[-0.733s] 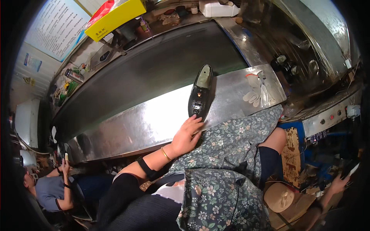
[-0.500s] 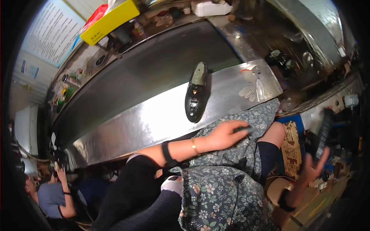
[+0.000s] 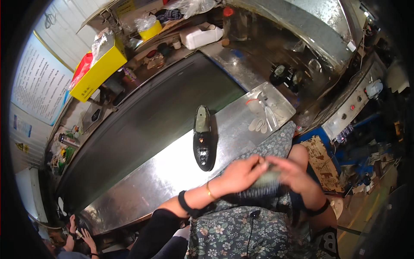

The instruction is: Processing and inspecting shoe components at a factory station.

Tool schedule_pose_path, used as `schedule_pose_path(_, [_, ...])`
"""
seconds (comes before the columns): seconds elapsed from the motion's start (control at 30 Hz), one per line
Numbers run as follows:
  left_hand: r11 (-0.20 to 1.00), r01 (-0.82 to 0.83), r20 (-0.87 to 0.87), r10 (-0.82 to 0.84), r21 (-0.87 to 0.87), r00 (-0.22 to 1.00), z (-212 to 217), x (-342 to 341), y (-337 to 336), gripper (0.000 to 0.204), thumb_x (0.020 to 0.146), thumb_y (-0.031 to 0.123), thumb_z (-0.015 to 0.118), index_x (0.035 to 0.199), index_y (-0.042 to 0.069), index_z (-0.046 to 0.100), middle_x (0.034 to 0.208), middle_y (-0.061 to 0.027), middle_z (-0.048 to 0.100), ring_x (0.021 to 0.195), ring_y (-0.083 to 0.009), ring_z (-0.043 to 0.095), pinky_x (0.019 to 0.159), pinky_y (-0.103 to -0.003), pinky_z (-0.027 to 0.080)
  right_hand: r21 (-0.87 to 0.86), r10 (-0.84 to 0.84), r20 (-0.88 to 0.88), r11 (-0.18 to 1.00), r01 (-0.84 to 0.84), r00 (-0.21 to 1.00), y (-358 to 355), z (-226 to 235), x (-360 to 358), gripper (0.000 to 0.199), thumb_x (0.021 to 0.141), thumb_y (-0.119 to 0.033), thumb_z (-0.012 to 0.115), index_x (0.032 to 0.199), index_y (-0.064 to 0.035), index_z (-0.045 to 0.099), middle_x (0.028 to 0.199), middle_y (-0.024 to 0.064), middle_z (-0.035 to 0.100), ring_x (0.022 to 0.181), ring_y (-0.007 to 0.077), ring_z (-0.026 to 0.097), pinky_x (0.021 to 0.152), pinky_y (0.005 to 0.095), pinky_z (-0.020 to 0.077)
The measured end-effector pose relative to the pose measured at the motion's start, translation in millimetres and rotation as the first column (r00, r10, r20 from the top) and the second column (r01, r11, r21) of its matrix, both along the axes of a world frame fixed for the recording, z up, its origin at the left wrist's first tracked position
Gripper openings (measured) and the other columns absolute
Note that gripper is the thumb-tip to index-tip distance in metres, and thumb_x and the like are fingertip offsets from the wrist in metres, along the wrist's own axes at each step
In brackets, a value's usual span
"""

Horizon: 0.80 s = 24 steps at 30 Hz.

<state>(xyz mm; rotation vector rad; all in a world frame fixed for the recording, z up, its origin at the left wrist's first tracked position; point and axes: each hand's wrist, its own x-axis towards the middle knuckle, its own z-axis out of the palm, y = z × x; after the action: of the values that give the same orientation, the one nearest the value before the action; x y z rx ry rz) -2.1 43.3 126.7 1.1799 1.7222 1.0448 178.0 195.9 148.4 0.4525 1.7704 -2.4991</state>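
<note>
A black patent loafer [image 3: 202, 149] with a gold ornament and grey-green lining stands on the metal worktop, toe towards me. Over my lap, a blurred dark shoe [image 3: 261, 186] with a similar grey-green inside sits between my hands. My right hand [image 3: 295, 177], smeared by motion, has its fingers over the right end of this shoe. My left hand [image 3: 243, 175], a gold band and black strap on its wrist, closes thumb against fingers at the shoe's left edge. Its exact grip is partly hidden.
A dark green belt [image 3: 155, 108] runs behind the metal worktop [image 3: 129, 190]. Pale gloves [image 3: 258, 122] and a tool lie at its right end. A yellow box [image 3: 99, 71] and white jug [image 3: 202, 36] stand beyond. Another person's hands [image 3: 84, 235] show at lower left.
My right hand has come in from the far right with the dark shoe, to meet my left hand over my lap. The view has shifted, so the worktop sits lower and further left.
</note>
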Motion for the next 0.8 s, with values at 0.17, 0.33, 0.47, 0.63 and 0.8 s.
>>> schedule_pose_path(0.17, [0.801,-0.47,-0.2,0.564,0.371,0.802,-36,-36,-36,0.052,0.087,0.021,0.071,0.13,-0.001,0.05,0.122,-0.0186,0.06,0.11,-0.0294,0.06,0.097,-0.037,0.047,0.002,-0.215,0.336,0.974,0.227,0.917,-8,-29,24,0.047,0.096,-0.03,0.058,0.129,0.0043,0.058,0.121,0.0126,0.065,0.109,0.0178,0.061,0.099,0.0309,0.0441])
schedule_pose_path(0.33, [0.704,-0.654,-0.402,0.703,0.278,0.586,-70,-97,-62,0.057,0.084,0.017,0.07,0.131,-0.006,0.047,0.124,-0.0261,0.058,0.114,-0.0405,0.058,0.097,-0.042,0.046,0.294,-0.536,-0.321,0.727,0.62,0.781,71,-56,-38,0.037,0.092,-0.027,0.063,0.115,0.0015,0.066,0.116,0.0133,0.067,0.105,0.0227,0.064,0.089,0.035,0.0502])
schedule_pose_path(0.47, [0.75,-0.65,-0.38,0.639,0.117,0.669,-83,-102,-42,0.081,0.08,0.027,0.076,0.14,-0.008,0.035,0.132,-0.0284,0.052,0.12,-0.043,0.053,0.101,-0.044,0.044,-0.268,-0.792,-0.12,0.607,0.749,0.599,163,-84,-171,0.041,0.089,-0.023,0.071,0.119,0.0035,0.063,0.112,0.0102,0.067,0.1,0.0194,0.063,0.084,0.0325,0.0504])
schedule_pose_path(0.63, [0.699,-0.69,-0.588,0.644,0.191,0.49,-98,-110,-21,0.087,0.076,0.028,0.078,0.142,-0.004,0.03,0.126,-0.0279,0.056,0.112,-0.0429,0.059,0.093,-0.045,0.048,0.437,-0.831,-0.253,0.359,0.825,0.496,211,-112,-277,0.052,0.086,-0.025,0.074,0.126,0.004,0.059,0.107,0.0096,0.067,0.095,0.0156,0.06,0.081,0.0296,0.0483])
schedule_pose_path(0.8, [0.586,-0.799,-0.238,0.802,0.136,0.548,-75,-115,-24,0.088,0.072,0.03,0.079,0.141,-0.001,0.034,0.104,-0.0245,0.068,0.095,-0.0366,0.068,0.084,-0.041,0.053,0.277,-0.246,-0.138,0.92,0.276,0.959,61,-126,-199,0.044,0.094,-0.02,0.067,0.132,-0.0016,0.055,0.124,0.0092,0.063,0.117,0.0164,0.057,0.1,0.0313,0.0456])
